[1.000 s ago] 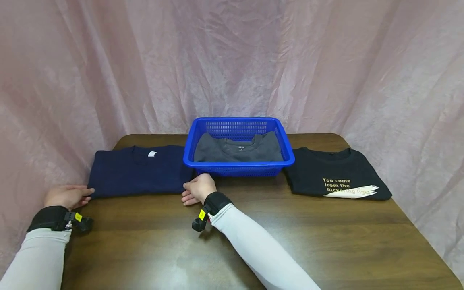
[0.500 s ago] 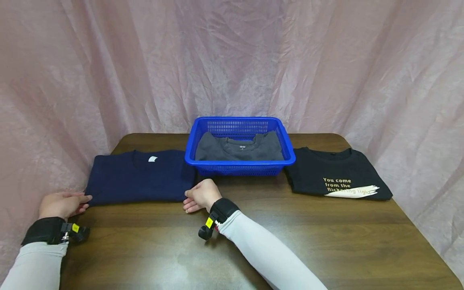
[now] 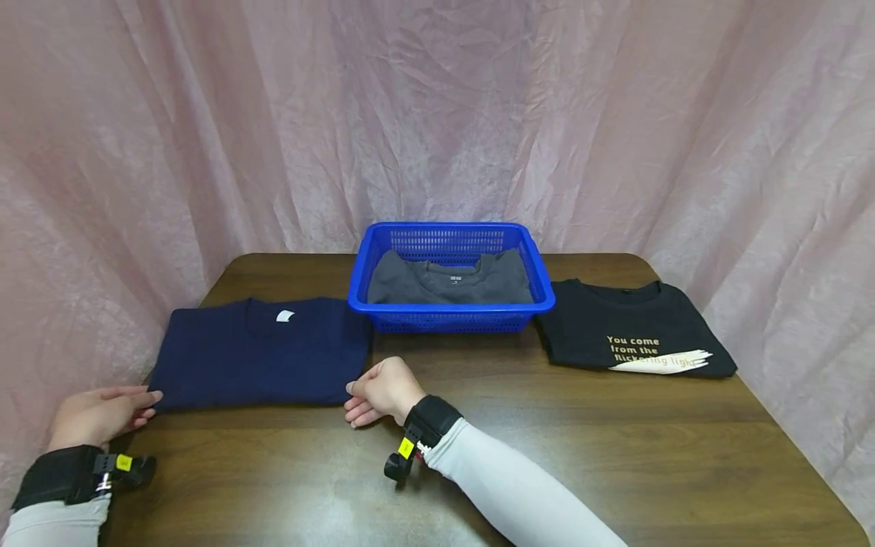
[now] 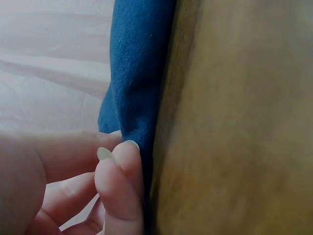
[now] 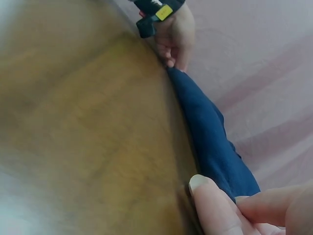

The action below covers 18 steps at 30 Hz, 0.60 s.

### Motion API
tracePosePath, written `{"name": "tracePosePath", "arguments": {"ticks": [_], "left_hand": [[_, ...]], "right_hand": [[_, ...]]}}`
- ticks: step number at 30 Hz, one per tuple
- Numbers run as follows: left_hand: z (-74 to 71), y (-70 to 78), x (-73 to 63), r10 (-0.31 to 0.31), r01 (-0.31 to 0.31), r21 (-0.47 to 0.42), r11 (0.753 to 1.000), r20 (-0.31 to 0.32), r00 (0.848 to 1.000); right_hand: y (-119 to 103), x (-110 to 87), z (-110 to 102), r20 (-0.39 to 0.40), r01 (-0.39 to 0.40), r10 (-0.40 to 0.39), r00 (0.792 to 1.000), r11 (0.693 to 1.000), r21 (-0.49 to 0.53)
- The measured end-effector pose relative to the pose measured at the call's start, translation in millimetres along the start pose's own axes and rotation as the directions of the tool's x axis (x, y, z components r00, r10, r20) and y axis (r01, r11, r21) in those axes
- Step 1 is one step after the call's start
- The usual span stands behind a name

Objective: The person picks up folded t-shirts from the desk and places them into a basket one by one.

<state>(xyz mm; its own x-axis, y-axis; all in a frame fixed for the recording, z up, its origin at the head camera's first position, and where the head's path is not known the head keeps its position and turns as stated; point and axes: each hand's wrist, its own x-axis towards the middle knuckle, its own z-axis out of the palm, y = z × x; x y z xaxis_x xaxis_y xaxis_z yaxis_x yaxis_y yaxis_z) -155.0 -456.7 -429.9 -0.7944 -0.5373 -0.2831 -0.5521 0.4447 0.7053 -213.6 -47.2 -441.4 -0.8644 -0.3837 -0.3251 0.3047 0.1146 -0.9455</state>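
A folded navy shirt (image 3: 260, 357) with a white tag at its collar lies on the left part of the table. My left hand (image 3: 102, 414) pinches its near left corner between thumb and fingers; the left wrist view shows the cloth (image 4: 139, 73) bunched at the fingertips. At the near right corner, my right hand (image 3: 384, 391) pinches the shirt the same way. In the right wrist view the shirt's near edge (image 5: 210, 132) runs between both hands. The shirt's far right corner meets the left side of the blue basket (image 3: 451, 319).
The blue plastic basket stands at the back middle with a folded dark grey shirt (image 3: 451, 285) inside. Right of it lies a folded black shirt (image 3: 615, 327) with printed lettering. Pink curtains (image 3: 437, 114) hang behind the brown wooden table (image 3: 581, 441).
Both hands have drawn the navy shirt toward the near edge of the table and slightly left. The basket and the black shirt have stayed in place.
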Motion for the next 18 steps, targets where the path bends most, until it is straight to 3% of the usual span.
{"name": "tracePosePath", "arguments": {"ticks": [18], "left_hand": [[0.7,-38.3,-26.6,-0.123,0.13,0.113,0.985,-0.063,0.99]], "right_hand": [[15.9,-37.0,6.3,0.073,-0.009,0.011,0.997,1.0,-0.027]]}}
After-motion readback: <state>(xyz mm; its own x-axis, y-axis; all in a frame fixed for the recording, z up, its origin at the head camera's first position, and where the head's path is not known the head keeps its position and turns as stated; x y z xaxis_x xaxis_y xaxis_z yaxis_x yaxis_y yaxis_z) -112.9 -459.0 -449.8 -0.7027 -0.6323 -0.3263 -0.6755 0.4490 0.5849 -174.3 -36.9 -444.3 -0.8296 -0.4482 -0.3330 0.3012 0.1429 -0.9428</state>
